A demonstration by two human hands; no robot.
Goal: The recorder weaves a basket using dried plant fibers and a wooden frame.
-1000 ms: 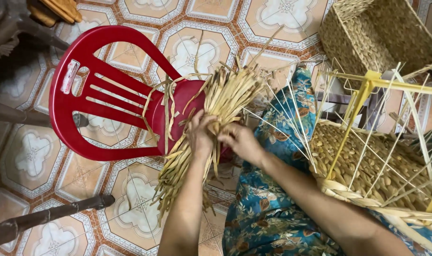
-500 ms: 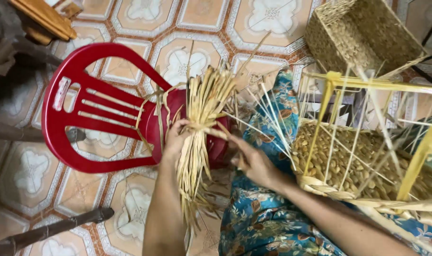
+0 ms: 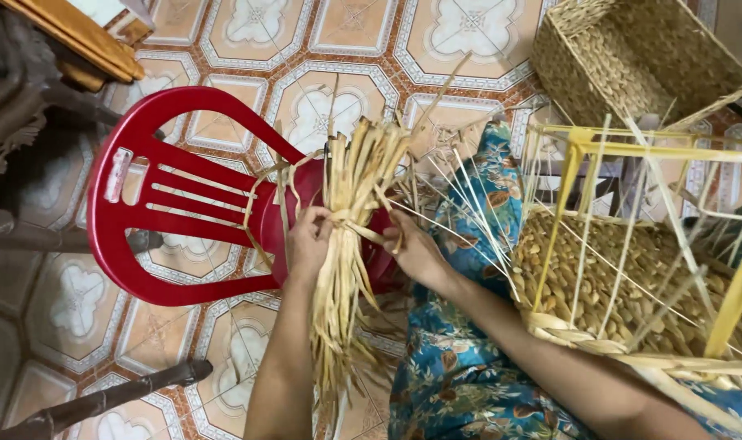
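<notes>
A bundle of dried straw strands (image 3: 348,244) lies over the seat of a red plastic chair (image 3: 155,195). My left hand (image 3: 307,243) grips the bundle at its middle, where a strand is wound around it. My right hand (image 3: 414,248) sits just to the right, fingers pinching a loose strand that runs from the bundle's tie. On my lap at the right rests a half-woven basket (image 3: 631,285) on a yellow wire frame (image 3: 583,147), with thin upright stakes sticking out.
A finished woven basket (image 3: 631,57) stands on the patterned tile floor (image 3: 322,98) at the top right. Wooden furniture (image 3: 77,41) occupies the top left corner. A dark bar (image 3: 102,399) lies across the lower left floor. Blue floral fabric (image 3: 460,358) covers my legs.
The bundle has been drawn upright and closer together. My left hand now clasps its middle, and my right hand has shifted right, pulling a strand from the tie.
</notes>
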